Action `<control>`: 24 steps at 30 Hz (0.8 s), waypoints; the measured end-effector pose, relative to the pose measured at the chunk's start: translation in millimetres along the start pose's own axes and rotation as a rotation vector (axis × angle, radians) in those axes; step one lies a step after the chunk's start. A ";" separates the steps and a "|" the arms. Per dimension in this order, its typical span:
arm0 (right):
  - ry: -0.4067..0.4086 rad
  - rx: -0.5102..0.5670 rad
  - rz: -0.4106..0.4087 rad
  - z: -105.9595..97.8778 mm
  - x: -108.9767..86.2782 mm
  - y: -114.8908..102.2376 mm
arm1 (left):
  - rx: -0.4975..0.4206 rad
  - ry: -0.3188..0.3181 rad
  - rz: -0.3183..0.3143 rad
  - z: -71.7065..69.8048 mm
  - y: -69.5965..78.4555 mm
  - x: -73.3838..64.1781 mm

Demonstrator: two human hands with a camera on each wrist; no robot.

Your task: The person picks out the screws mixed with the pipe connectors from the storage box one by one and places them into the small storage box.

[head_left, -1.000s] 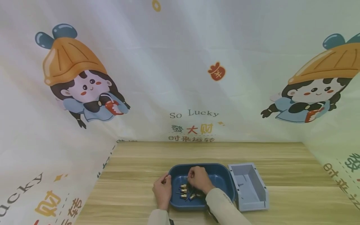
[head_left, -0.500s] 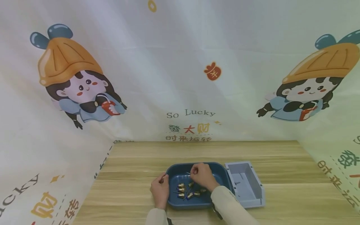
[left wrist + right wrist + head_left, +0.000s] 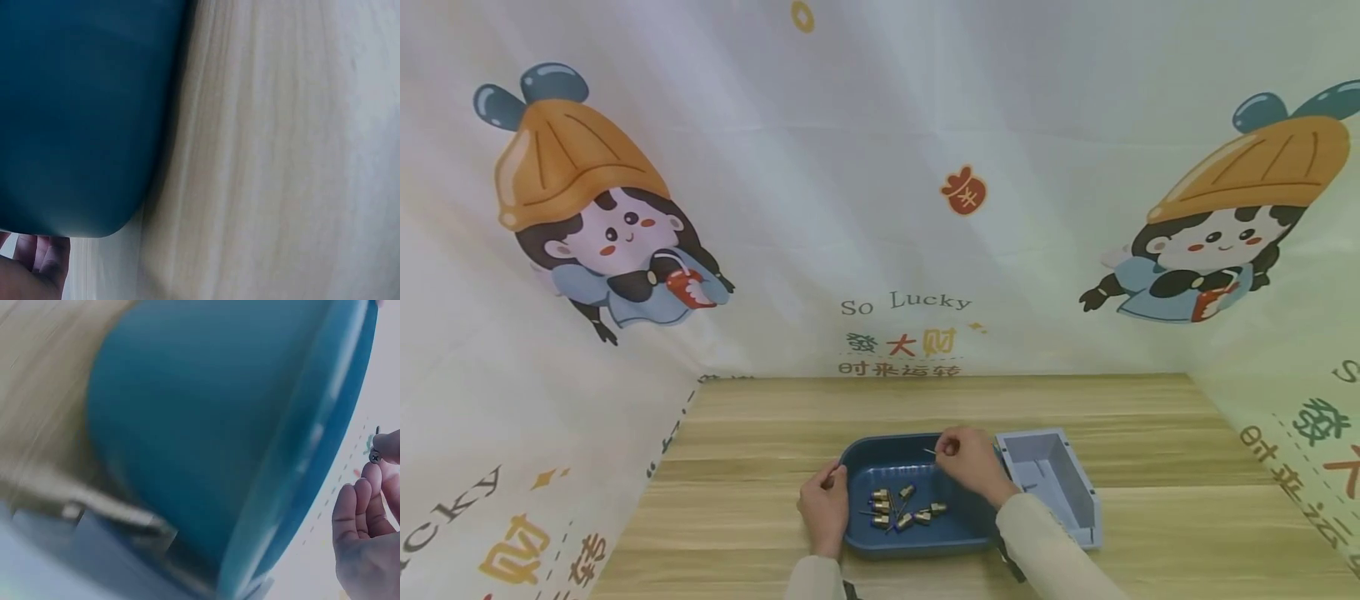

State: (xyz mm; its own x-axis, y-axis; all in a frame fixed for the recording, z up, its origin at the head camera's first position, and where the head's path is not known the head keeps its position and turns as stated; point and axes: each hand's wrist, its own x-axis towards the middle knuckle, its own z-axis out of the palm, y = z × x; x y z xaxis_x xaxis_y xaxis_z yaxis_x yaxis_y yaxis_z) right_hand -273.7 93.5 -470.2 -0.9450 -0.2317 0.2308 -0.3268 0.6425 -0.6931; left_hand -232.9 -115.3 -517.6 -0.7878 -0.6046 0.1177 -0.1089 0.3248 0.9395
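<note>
My right hand (image 3: 972,460) pinches a screw (image 3: 929,451) between thumb and fingertips, above the far right part of a blue tray (image 3: 940,546). Its cross-slotted head shows in the right wrist view, where the screw (image 3: 375,455) sits at the fingertips. At the tray's left side, my left hand (image 3: 823,507) grips the rim. Only some of the left fingers (image 3: 56,256) appear in the left wrist view, by the tray's edge. Several brass fittings (image 3: 881,507) with blue ends lie in the tray's left half, among loose screws.
A light grey bin (image 3: 1092,529) stands close against the tray's right side, with a few screws inside. Both sit on a wood-grain table (image 3: 760,433). Printed cloth (image 3: 1037,250) hangs behind and on both sides.
My right hand has risen from among the fittings with a screw and moved right toward the grey bin. The left hand stays at the rim. The head view has shifted slightly.
</note>
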 end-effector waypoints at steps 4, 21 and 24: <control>0.047 -0.008 -0.013 -10.6 -3.1 9.2 | 0.002 0.003 0.008 -0.5 -0.3 0.2; 0.083 -0.042 0.091 -54.0 -24.6 36.6 | 0.010 0.010 0.018 1.8 -3.1 1.8; 0.108 -0.070 0.106 -60.2 -28.2 42.6 | 0.010 0.011 0.020 2.4 -2.9 1.5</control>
State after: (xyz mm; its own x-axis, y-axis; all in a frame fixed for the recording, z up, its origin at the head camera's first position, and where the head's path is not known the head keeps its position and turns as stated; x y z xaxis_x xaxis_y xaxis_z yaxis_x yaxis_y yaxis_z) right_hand -261.7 171.3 -465.2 -0.9689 -0.0822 0.2335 -0.2215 0.7091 -0.6695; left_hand -235.3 -115.5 -520.9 -0.7832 -0.6058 0.1402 -0.0992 0.3444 0.9336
